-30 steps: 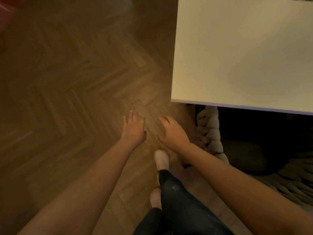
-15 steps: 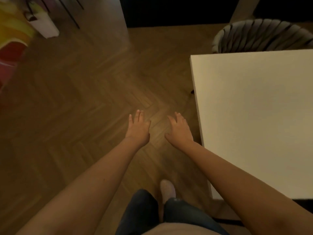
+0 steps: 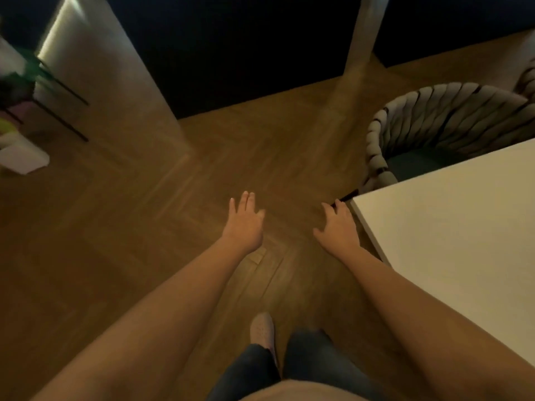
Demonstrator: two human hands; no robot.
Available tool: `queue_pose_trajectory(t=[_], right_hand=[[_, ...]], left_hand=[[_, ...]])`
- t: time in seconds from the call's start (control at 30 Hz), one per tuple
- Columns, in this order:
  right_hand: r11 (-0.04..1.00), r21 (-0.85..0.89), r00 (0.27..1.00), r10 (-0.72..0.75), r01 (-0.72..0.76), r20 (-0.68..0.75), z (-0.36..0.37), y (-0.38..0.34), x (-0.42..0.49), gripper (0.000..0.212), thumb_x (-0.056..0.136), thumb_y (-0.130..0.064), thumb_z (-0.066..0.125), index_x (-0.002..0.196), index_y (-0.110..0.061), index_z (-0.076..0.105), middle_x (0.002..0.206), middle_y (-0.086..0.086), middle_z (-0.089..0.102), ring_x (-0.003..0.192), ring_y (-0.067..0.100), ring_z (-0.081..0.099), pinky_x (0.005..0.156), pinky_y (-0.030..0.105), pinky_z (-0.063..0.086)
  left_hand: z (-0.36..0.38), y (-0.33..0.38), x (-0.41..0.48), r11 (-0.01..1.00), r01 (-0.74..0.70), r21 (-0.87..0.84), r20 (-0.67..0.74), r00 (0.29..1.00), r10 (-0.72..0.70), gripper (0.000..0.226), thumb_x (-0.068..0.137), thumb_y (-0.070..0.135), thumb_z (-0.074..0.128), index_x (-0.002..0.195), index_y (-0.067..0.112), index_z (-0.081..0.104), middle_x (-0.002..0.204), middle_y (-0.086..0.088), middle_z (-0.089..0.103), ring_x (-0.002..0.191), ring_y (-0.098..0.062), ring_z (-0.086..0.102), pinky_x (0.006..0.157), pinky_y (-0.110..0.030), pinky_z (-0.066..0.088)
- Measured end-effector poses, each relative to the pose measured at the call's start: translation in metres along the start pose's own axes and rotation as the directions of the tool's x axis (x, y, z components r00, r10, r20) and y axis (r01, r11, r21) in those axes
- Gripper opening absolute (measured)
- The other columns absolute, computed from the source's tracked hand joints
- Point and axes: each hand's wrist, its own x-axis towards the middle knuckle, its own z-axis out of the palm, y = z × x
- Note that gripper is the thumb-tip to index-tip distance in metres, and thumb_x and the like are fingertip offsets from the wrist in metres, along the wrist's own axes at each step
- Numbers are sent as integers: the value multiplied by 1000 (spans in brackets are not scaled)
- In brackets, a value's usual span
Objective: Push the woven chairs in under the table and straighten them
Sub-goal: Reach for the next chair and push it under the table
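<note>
A grey woven chair [image 3: 428, 123] with a dark seat stands at the far side of the white table [image 3: 451, 227], partly tucked under its top, its curved back facing me. A sliver of a second woven chair [image 3: 528, 82] shows at the right edge. My left hand [image 3: 244, 224] hovers over the parquet floor with fingers straight, holding nothing. My right hand [image 3: 338, 230] is stretched out beside the table's near corner, fingers relaxed and empty, a short way from the chair's dark leg.
A pale pillar [image 3: 362, 33] rises behind the chair. A light cabinet or door panel [image 3: 107, 70] stands at the upper left, with a thin-legged black stand [image 3: 58, 105] and white box [image 3: 23, 157] beside it. My feet and dark trousers are at the bottom.
The view has swung from the table's near side to its far end. The first chair dropped out of view and another woven chair came in at the upper right. Both hands stay empty.
</note>
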Motion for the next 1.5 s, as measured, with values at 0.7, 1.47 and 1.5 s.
queue_pose_trajectory(t=[0.7,1.47,1.5], right_hand=[[880,232,844,466,-414,-264,-129,31,340,90,89,-33,66,154,-12,8,160,14,10,147,32,10,120,46,16],[170,783,282,959,-599,8,-204,116,529,100,84,-31,72,154,-26,1,158,7,19,140,30,32,109,50,38],[135,794,262,965,-593,32,-207,122,531,101,84,-32,72,154,-26,0,158,7,18,139,30,33,108,50,39]], left_hand=[[-199,-8,408,933,-343,107,14,939,344,53,98,22,48,148,15,33,161,-20,-5,148,-33,-12,119,-54,0],[-349,177,732,309,-855,417,251,435,865,54,96,19,51,147,14,34,160,-21,-2,148,-34,-9,119,-54,1],[-351,192,737,257,-865,431,266,394,880,55,96,19,52,148,15,34,160,-21,-2,148,-35,-9,119,-54,2]])
